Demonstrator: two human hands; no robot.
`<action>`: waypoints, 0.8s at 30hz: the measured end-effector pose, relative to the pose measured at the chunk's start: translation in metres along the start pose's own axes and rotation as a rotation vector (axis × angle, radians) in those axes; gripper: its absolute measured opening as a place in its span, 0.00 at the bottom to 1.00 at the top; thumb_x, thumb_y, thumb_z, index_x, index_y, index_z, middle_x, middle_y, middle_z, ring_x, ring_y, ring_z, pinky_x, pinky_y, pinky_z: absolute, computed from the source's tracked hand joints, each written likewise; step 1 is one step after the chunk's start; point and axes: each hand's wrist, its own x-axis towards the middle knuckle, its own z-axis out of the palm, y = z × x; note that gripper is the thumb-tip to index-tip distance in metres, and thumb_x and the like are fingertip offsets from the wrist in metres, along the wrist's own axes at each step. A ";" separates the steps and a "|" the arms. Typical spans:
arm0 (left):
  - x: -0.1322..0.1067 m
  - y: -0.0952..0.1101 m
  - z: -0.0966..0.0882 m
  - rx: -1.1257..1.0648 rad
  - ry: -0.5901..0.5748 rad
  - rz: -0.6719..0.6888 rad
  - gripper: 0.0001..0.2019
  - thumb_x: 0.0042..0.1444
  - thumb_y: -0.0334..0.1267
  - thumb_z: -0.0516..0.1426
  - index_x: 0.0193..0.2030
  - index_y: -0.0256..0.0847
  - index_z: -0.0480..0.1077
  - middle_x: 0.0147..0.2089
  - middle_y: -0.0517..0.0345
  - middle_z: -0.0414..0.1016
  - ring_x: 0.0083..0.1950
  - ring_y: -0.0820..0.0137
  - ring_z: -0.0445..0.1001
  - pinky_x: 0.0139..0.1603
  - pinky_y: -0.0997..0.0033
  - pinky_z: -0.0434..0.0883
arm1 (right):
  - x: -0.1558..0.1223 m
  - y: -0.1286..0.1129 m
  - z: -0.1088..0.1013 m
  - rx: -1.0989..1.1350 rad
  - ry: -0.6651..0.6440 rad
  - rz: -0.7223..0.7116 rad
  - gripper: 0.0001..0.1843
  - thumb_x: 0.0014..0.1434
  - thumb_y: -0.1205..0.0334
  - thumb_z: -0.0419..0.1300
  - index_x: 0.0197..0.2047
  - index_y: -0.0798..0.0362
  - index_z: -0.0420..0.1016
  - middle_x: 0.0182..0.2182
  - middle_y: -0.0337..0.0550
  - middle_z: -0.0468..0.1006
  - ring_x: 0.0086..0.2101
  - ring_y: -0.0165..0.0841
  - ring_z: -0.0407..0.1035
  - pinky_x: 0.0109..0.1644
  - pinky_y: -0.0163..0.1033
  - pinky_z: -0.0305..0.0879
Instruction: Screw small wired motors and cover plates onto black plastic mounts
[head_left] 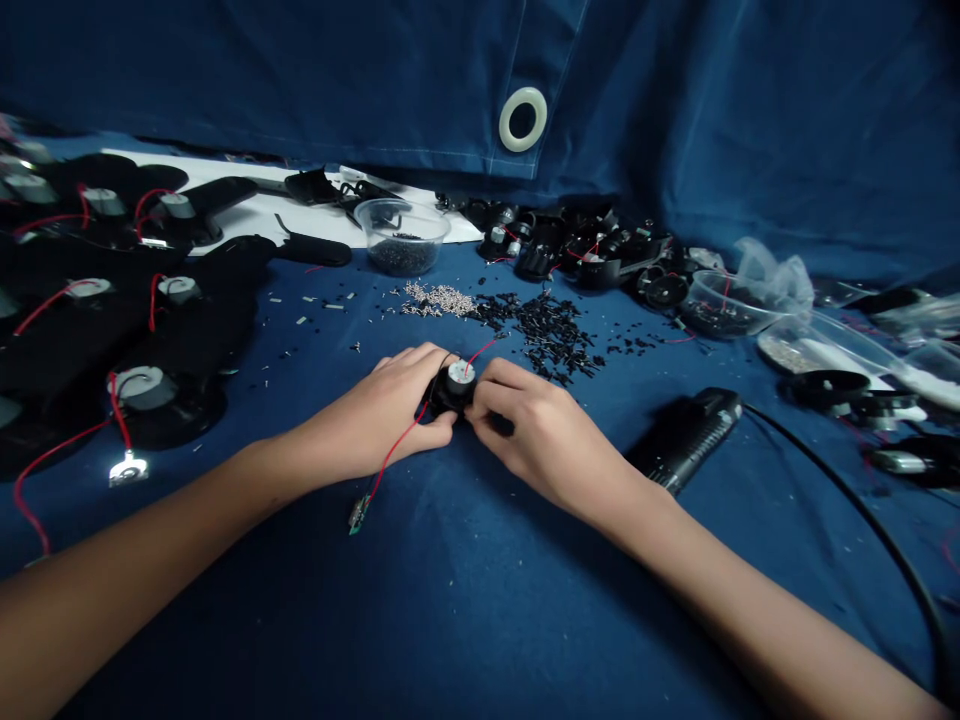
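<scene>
1. Motor, small and silver-capped, sits in a black round housing at the centre of the view, held between both hands above the blue cloth; clock directions count from it.
2. Left hand is curled almost shut around the housing's left side, its fingers lying across the black plastic.
3. Right hand is also nearly closed, gripping the housing from the right. Its fingertips press near the silver cap, though the hand hides how they sit underneath.
4. Red wire rises from the cap toward 1 o'clock. A second red wire falls toward 7 o'clock to a small green circuit board, which lies on the cloth, apart from both hands.
5. Best handling, it seems, is an even pinch from both sides, with fingertips kept off the wire joints and slack left in the leads so the board isn't tugged.
6. Black plastic pieces and silver pieces lie scattered at 12 o'clock. Clear cup stands at 11 o'clock, rows of wired black housings lie at 9 o'clock, and a black corded tool rests at 3 o'clock.
</scene>
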 end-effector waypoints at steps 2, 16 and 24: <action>0.000 0.000 0.000 -0.003 -0.005 0.004 0.11 0.55 0.36 0.55 0.45 0.41 0.62 0.47 0.56 0.67 0.48 0.64 0.66 0.48 0.63 0.63 | -0.001 0.004 0.000 0.150 0.027 0.053 0.05 0.59 0.71 0.55 0.31 0.56 0.68 0.33 0.40 0.68 0.32 0.26 0.63 0.38 0.32 0.60; 0.000 0.000 -0.005 -0.030 -0.029 0.005 0.10 0.55 0.35 0.55 0.45 0.41 0.63 0.46 0.57 0.67 0.48 0.65 0.66 0.48 0.64 0.63 | 0.001 0.010 0.002 0.268 0.031 0.100 0.04 0.58 0.71 0.56 0.36 0.55 0.70 0.34 0.39 0.70 0.33 0.26 0.65 0.40 0.32 0.62; -0.001 -0.003 -0.004 -0.021 -0.022 0.013 0.09 0.56 0.36 0.55 0.44 0.41 0.63 0.45 0.57 0.67 0.47 0.65 0.66 0.47 0.64 0.63 | -0.001 0.006 0.003 0.169 0.024 0.057 0.03 0.59 0.72 0.55 0.35 0.54 0.67 0.34 0.39 0.66 0.32 0.25 0.63 0.38 0.31 0.60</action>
